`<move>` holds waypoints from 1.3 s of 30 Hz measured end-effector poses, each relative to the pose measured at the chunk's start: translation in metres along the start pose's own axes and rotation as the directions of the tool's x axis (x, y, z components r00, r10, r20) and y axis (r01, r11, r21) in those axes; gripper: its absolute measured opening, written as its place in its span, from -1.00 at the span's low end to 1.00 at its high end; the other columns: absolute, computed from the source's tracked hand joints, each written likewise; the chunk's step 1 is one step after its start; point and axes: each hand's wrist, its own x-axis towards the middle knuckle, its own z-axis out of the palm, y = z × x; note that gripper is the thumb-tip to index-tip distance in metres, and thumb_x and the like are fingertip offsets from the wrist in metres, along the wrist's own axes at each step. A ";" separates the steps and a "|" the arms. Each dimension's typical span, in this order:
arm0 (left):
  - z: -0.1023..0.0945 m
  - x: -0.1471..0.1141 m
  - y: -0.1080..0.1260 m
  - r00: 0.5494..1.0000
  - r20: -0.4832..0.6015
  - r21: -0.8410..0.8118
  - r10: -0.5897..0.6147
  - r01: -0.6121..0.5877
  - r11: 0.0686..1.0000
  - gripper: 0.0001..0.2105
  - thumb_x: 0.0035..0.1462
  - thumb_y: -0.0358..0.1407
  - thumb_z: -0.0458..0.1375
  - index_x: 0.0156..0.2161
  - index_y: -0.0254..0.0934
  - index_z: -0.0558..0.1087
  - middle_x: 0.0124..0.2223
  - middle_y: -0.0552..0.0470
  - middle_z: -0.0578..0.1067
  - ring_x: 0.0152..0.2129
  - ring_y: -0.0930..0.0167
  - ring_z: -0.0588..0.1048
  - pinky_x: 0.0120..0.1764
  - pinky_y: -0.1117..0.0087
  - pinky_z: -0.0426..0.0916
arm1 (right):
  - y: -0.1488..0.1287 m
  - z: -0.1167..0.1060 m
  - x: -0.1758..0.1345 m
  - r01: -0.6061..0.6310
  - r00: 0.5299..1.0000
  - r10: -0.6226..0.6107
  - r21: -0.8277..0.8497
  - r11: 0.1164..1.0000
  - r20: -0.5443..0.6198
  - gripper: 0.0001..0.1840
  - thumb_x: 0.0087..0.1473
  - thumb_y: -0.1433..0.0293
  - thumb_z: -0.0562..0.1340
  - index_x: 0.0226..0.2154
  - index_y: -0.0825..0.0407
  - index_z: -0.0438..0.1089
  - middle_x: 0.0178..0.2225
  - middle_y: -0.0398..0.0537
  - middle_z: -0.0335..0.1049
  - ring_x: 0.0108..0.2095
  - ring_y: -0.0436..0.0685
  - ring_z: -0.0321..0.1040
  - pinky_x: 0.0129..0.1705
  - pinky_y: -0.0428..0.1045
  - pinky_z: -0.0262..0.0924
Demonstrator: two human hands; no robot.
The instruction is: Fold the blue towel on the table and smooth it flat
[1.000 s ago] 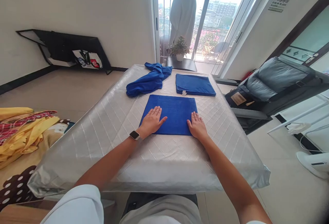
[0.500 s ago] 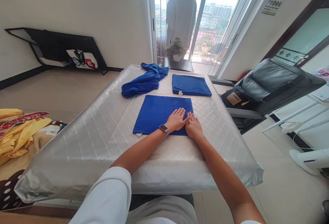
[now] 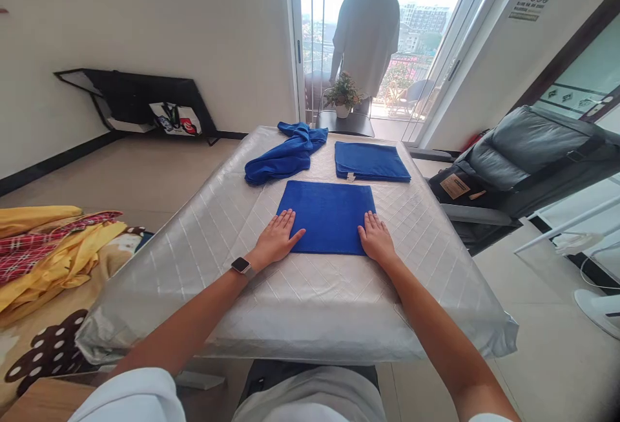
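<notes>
A folded blue towel (image 3: pixel 329 218) lies flat at the centre of the frame, on a silver quilted tablecloth (image 3: pixel 310 299). The left hand (image 3: pixel 277 236) rests at its left edge, palm down, fingers straight and loosely together, thumb stretched out over the towel's near left corner. The right hand (image 3: pixel 377 236) lies along the opposite edge, also palm down with fingers extended; neither hand grips anything. A smartwatch (image 3: pixel 241 265) (dark screen, pale strap) sits on the left wrist.

Above the centre, slightly left, a crumpled blue towel (image 3: pixel 285 160) lies in a loose twist, apart from the flat one. To its right is a folded blue bundle (image 3: pixel 372 160), its layers showing at the near edge and a white tag (image 3: pixel 350 177) poking out.

At the top of the frame a potted plant (image 3: pixel 343 94) stands on a black chair (image 3: pixel 351 126), with a person (image 3: pixel 368 41) in a pale top behind it. A grey leather armchair (image 3: pixel 523 147) fills the right side; yellow fabric (image 3: pixel 62 273) is heaped at the left.
</notes>
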 end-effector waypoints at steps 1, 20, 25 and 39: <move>0.000 -0.003 -0.001 1.000 -0.001 0.002 -0.007 0.007 1.000 -0.24 0.44 0.10 -0.29 0.49 -0.44 0.02 0.51 -0.22 0.02 0.47 0.21 -0.02 0.45 0.11 -0.10 | 0.000 0.000 0.000 0.000 1.000 0.000 -0.005 1.000 -0.002 -0.28 0.46 0.19 -0.18 0.50 0.22 -0.11 0.53 0.10 -0.23 0.52 0.20 -0.28 0.49 0.14 -0.33; 0.000 -0.008 0.003 0.999 0.007 -0.005 -0.032 0.033 0.999 -0.20 0.43 0.12 -0.31 0.47 -0.52 0.02 0.51 -0.28 -0.01 0.47 0.18 -0.04 0.46 0.10 -0.11 | -0.001 0.003 -0.075 0.040 0.997 -0.039 -0.013 0.999 0.066 -0.22 0.45 0.08 -0.20 0.51 0.19 -0.18 0.54 0.02 -0.31 0.52 0.15 -0.34 0.51 0.15 -0.34; 0.000 -0.016 -0.001 0.998 0.050 -0.001 -0.042 0.042 0.999 -0.17 0.43 0.14 -0.31 0.48 -0.56 -0.01 0.52 -0.29 -0.05 0.47 0.16 -0.05 0.45 0.06 -0.09 | -0.001 -0.002 -0.075 0.038 0.996 -0.042 0.040 0.998 0.082 -0.20 0.45 0.06 -0.23 0.51 0.19 -0.20 0.54 0.03 -0.34 0.53 0.14 -0.38 0.51 0.15 -0.38; 0.011 0.010 0.140 0.853 -0.061 -0.064 0.518 -0.521 0.851 -0.29 0.48 0.10 -0.30 0.46 -0.37 0.10 0.50 -0.17 0.09 0.46 0.26 0.00 0.45 0.14 -0.09 | 0.000 0.004 -0.076 0.051 0.997 -0.052 0.013 0.999 0.051 -0.25 0.46 0.11 -0.22 0.51 0.16 -0.15 0.53 0.04 -0.29 0.52 0.17 -0.34 0.50 0.17 -0.34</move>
